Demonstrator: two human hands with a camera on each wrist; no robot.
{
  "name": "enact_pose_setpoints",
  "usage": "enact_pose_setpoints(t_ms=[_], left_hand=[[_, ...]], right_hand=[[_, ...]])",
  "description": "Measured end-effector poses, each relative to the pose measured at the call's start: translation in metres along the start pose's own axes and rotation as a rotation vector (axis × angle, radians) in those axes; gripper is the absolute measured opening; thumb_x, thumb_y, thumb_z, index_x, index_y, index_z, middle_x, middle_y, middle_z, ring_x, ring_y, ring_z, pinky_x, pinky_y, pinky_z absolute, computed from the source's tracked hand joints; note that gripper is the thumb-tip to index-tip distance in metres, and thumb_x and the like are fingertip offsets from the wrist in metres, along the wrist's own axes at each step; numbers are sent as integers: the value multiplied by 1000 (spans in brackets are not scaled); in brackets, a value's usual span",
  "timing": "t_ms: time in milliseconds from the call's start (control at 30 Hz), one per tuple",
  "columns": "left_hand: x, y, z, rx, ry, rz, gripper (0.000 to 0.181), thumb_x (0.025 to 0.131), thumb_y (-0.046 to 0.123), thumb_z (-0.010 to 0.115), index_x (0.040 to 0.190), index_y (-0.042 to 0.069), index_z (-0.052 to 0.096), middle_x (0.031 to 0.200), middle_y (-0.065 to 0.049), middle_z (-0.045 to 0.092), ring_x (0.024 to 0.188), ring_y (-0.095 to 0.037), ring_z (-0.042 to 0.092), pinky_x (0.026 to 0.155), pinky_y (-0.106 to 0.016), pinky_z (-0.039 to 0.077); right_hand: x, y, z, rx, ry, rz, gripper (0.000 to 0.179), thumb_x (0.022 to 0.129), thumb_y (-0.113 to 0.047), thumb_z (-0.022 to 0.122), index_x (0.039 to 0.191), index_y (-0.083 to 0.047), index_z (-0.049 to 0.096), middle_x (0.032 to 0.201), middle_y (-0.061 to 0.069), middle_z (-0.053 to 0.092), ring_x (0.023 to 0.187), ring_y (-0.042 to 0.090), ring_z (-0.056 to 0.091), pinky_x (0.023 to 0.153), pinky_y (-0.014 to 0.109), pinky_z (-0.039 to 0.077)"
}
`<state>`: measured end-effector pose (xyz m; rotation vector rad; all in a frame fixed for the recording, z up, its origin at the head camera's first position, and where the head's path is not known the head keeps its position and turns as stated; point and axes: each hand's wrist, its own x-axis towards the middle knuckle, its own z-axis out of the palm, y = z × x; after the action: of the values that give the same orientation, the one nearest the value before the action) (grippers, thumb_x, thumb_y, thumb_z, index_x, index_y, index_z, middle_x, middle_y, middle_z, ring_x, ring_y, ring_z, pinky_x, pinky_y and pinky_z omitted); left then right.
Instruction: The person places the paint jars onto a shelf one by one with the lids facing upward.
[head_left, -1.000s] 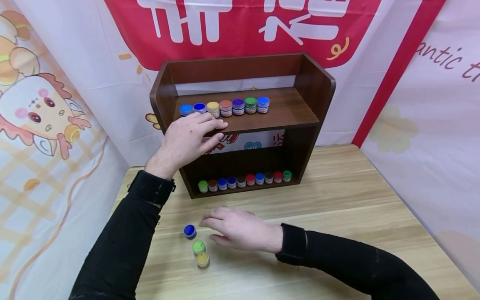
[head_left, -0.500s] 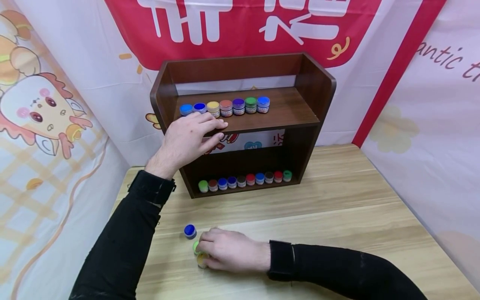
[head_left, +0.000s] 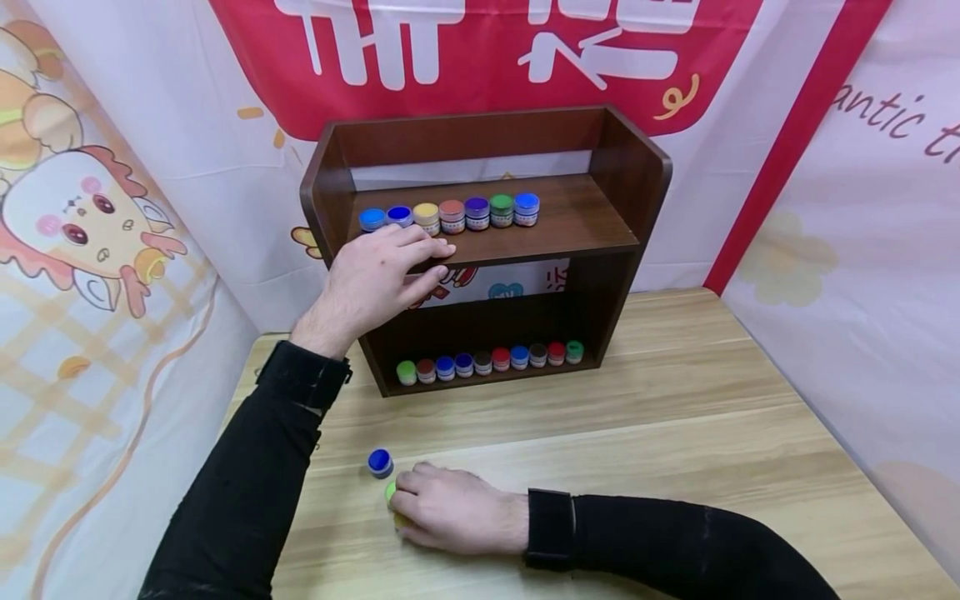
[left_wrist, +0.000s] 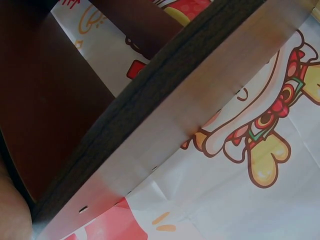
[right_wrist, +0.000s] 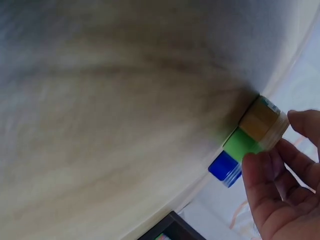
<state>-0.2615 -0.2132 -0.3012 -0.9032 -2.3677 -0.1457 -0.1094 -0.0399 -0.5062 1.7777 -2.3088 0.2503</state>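
Observation:
My right hand (head_left: 457, 510) is at a yellow paint jar (head_left: 401, 522) on the table, its thumb and a finger pinching the jar in the right wrist view. Touching that yellow jar is a light green paint jar (right_wrist: 242, 144), partly covered by my fingers in the head view. A blue paint jar (head_left: 380, 463) stands just beyond them. My left hand (head_left: 378, 275) rests at the left front of the brown wooden shelf (head_left: 555, 237), fingers over the upper board's edge and thumb lower. Only a sliver of the left hand (left_wrist: 12, 210) shows in its wrist view.
Several paint jars (head_left: 477, 214) line the upper board; the left ones are partly behind my left hand. Another row of jars (head_left: 501, 359) stands on the bottom board. The wooden table (head_left: 675, 417) meets printed cloth walls (head_left: 847, 217) at the back and sides.
My right hand has come down and toward me, from beside the loose jars onto the yellow one, partly covering the green. My left hand has stayed on the shelf.

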Motion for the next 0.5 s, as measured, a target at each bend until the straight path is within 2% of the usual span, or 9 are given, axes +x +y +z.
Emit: enact_pose_setpoints(t_ms=[233, 367, 500], left_hand=[[0, 1, 0, 2, 8, 2, 40, 101, 48, 61, 134, 27, 71, 115, 4, 70, 105, -17, 63, 81, -37, 59], [0, 1, 0, 4, 13, 4, 39, 100, 44, 65, 133, 27, 72, 115, 4, 71, 105, -18, 64, 81, -37, 59], [0, 1, 0, 6, 6, 0, 40, 101, 48, 62, 134, 27, 71, 116, 3, 71, 105, -18, 63, 82, -37, 59]], right_hand=[[-3, 11, -9, 73, -65, -36, 27, 101, -30, 64, 125, -21, 70, 114, -10, 62, 101, 2, 55, 89, 10, 46], [-7, 18, -13, 117, -116, -45, 28, 99, -26, 67, 126, -21, 69, 117, -10, 61, 103, 2, 54, 90, 9, 45], [-9, 23, -16, 152, -154, -41, 29, 96, -23, 69, 125, -23, 69, 118, -11, 61, 105, 1, 54, 91, 10, 45]])
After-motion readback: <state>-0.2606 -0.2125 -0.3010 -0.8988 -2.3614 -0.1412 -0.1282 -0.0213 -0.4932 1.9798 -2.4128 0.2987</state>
